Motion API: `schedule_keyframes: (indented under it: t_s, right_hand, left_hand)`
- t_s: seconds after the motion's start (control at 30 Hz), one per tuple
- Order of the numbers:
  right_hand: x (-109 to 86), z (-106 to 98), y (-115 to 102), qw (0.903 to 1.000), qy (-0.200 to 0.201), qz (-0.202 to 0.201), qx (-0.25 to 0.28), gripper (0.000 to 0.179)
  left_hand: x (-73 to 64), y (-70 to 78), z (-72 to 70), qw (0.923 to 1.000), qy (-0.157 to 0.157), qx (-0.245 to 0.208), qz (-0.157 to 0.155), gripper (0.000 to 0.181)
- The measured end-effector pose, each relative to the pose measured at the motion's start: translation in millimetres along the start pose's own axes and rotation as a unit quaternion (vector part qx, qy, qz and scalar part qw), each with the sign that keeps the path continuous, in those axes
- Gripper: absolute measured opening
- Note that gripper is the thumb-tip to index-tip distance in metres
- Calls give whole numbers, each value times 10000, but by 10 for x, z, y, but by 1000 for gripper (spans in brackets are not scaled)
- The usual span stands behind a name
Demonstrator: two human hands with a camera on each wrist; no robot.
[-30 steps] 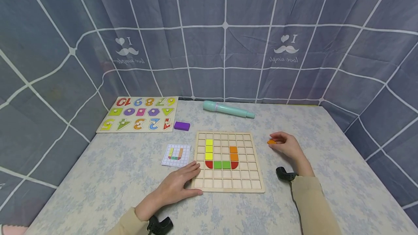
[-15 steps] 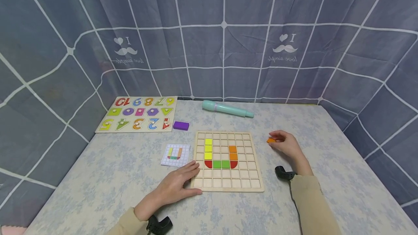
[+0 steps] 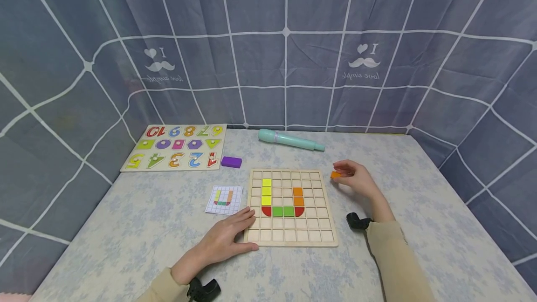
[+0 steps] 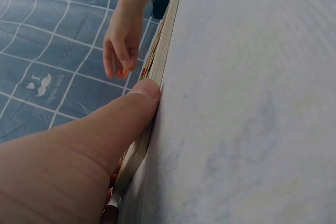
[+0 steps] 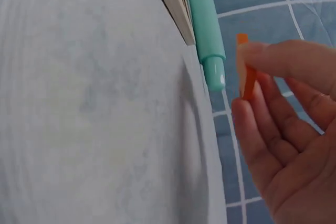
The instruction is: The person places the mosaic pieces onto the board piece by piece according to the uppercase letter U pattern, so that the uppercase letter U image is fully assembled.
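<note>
My right hand point(image 3: 356, 181) pinches an orange tile point(image 3: 335, 175) between thumb and fingers, just right of a wooden grid board point(image 3: 312, 223). In the right wrist view the thin tile point(image 5: 250, 80) stands on edge in the grip. On the board, yellow tiles point(image 3: 266, 191), red rounded tiles point(image 3: 266, 211), green tiles point(image 3: 278, 211) and orange tiles point(image 3: 298, 196) form a U shape. My left hand point(image 3: 224, 239) rests at the board's lower left corner, fingers extended along the left side and thumb at the front edge. The left wrist view shows that thumb point(image 4: 142, 95) against the board's edge.
A pattern card point(image 3: 224, 199) with a U drawing lies left of the board. Behind it are a purple block point(image 3: 231, 162) and a number-and-shape puzzle board point(image 3: 178, 153). A mint green pen-shaped tube point(image 3: 291, 140) lies at the back, before a blue checked curtain point(image 3: 260, 59).
My right hand has moved left and slightly away from me, carrying the orange tile nearer the board. The left hand keeps its place on the board; the head view has shifted slightly.
</note>
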State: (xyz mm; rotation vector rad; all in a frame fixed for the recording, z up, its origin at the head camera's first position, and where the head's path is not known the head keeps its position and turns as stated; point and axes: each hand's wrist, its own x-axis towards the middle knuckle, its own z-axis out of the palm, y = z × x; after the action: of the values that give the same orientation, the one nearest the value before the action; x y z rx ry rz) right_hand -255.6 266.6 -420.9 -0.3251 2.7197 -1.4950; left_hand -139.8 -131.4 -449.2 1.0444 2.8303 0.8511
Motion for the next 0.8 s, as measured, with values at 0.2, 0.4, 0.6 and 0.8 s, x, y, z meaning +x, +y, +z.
schedule_keyframes:
  t_s: [0.2,0.4,0.6,0.8]
  right_hand:
    - [139,124,-83,9995,-212,-240,64,45]
    - [237,272,-200,9980,-499,-381,55,42]
    - [316,389,-273,9947,-872,-500,-219,40]
    - [392,494,-320,9885,-1289,-666,-422,38]
  left_hand:
    - [-6,13,-7,10000,3,-53,6,73]
    - [-1,19,-8,10000,-17,-84,-16,73]
    - [9,17,-1,10000,-15,-67,7,73]
    - [2,12,-5,10000,-5,-31,5,73]
